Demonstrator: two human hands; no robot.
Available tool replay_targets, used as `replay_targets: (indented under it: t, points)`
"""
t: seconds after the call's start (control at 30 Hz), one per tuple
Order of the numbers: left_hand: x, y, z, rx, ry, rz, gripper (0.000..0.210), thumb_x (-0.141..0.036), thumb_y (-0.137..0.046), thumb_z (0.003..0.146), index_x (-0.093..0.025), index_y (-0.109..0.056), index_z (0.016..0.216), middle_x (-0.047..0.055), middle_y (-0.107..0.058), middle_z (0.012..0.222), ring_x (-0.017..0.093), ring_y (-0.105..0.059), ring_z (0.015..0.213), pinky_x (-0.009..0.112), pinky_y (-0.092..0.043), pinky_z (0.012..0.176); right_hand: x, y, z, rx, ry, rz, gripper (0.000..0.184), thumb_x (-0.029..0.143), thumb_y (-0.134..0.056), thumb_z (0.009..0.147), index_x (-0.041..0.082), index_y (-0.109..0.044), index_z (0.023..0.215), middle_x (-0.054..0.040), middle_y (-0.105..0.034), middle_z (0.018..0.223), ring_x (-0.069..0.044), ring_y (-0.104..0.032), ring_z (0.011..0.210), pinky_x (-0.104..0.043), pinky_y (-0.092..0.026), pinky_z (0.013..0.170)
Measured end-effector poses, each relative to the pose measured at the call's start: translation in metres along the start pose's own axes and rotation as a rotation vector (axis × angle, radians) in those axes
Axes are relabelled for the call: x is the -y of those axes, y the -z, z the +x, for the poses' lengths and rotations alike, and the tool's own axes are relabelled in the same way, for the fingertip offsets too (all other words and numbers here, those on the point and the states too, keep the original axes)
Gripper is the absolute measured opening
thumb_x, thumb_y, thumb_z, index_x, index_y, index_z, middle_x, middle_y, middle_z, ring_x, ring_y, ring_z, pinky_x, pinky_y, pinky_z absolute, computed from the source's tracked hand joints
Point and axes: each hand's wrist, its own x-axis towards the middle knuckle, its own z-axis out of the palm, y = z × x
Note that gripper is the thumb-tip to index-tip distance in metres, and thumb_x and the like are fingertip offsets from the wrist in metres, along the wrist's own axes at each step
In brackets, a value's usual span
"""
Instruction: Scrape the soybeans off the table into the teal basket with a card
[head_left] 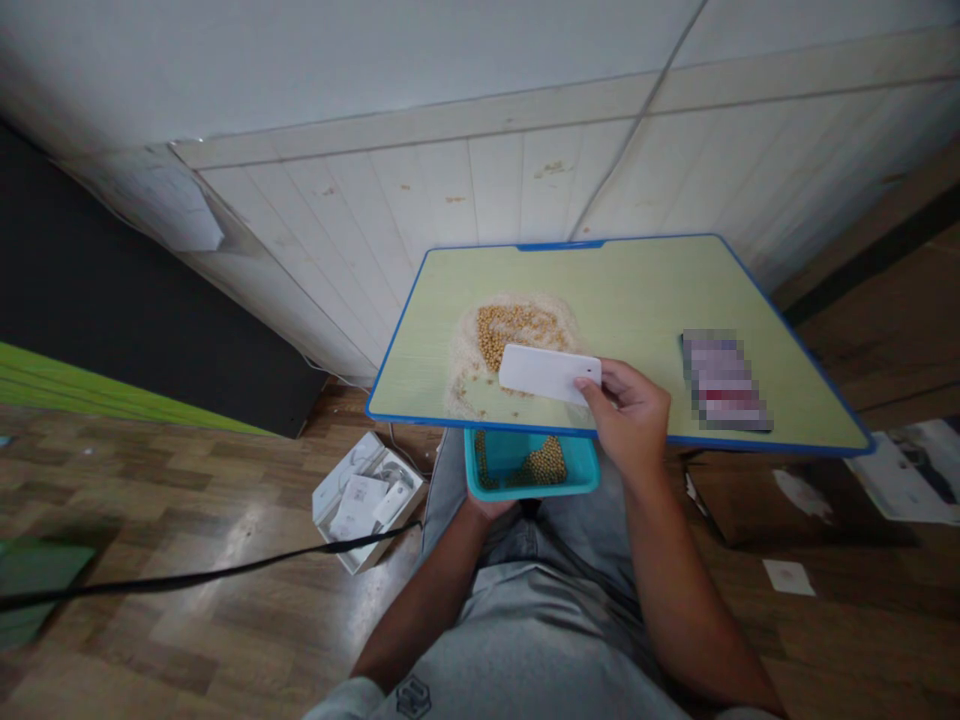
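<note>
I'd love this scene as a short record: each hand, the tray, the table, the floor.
Right hand: grips flat white piece
Left hand: under turquoise tray, fingers mostly hidden
Tray contents: yellowish beans
Table: more beans among pale grains; pixelated item on the right
Floor: open white box

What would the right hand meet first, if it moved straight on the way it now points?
Probably the yellow beans, through the white card it holds; the card's height is unclear, so it might pass above.
</note>
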Motion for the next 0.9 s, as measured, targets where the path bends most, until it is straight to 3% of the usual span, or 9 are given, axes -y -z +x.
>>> replay_targets:
  t: [0.17,0.3,0.53,0.73,0.9]
  points:
    - [0.002,-0.004,-0.001,0.032,-0.009,0.010,0.071,-0.064,-0.045,0.125,-0.030,-0.094,0.162,0.011,-0.093,0.168,0.041,-0.057,0.191,0.057,-0.046,0.158,0.000,0.001,-0.002,-0.003,0.005,-0.008,0.024,0.046,-0.097,0.099,0.025,-0.098,0.110,-0.0073,-0.099,0.102,-0.031,-0.096,0.092,-0.045,-0.082,0.094]
    - [0.002,0.005,0.005,0.049,-0.005,-0.012,0.073,-0.063,-0.046,0.124,-0.026,-0.086,0.174,0.013,-0.092,0.170,0.037,-0.064,0.186,0.056,-0.047,0.157,0.001,0.002,-0.005,0.047,0.012,-0.005,0.021,0.043,-0.098,0.096,0.026,-0.099,0.109,-0.0065,-0.100,0.102,-0.031,-0.097,0.092,-0.043,-0.081,0.090]
    - [-0.001,0.023,0.009,0.079,0.023,-0.009,0.072,-0.060,-0.041,0.124,-0.037,-0.086,0.175,0.007,-0.100,0.150,0.032,-0.075,0.176,0.051,-0.055,0.152,0.001,0.002,-0.006,0.090,-0.036,0.022,0.025,0.049,-0.101,0.097,0.027,-0.099,0.110,-0.0068,-0.100,0.103,-0.032,-0.098,0.093,-0.043,-0.081,0.090]
    - [-0.002,0.014,0.007,0.054,-0.018,-0.071,0.071,-0.056,-0.041,0.125,-0.035,-0.087,0.175,0.008,-0.099,0.153,0.034,-0.072,0.179,0.054,-0.056,0.151,0.004,0.003,-0.009,0.120,-0.095,0.067,0.029,0.050,-0.103,0.093,0.026,-0.100,0.108,-0.0076,-0.101,0.103,-0.032,-0.099,0.095,-0.041,-0.082,0.085]
    - [-0.002,0.002,0.005,0.013,-0.022,-0.088,0.073,-0.052,-0.036,0.127,-0.026,-0.093,0.163,0.012,-0.100,0.150,0.033,-0.072,0.180,0.056,-0.046,0.159,0.006,0.006,-0.011,0.148,-0.113,0.078,0.028,0.050,-0.105,0.092,0.026,-0.099,0.107,-0.0078,-0.101,0.105,-0.032,-0.099,0.097,-0.042,-0.083,0.088]
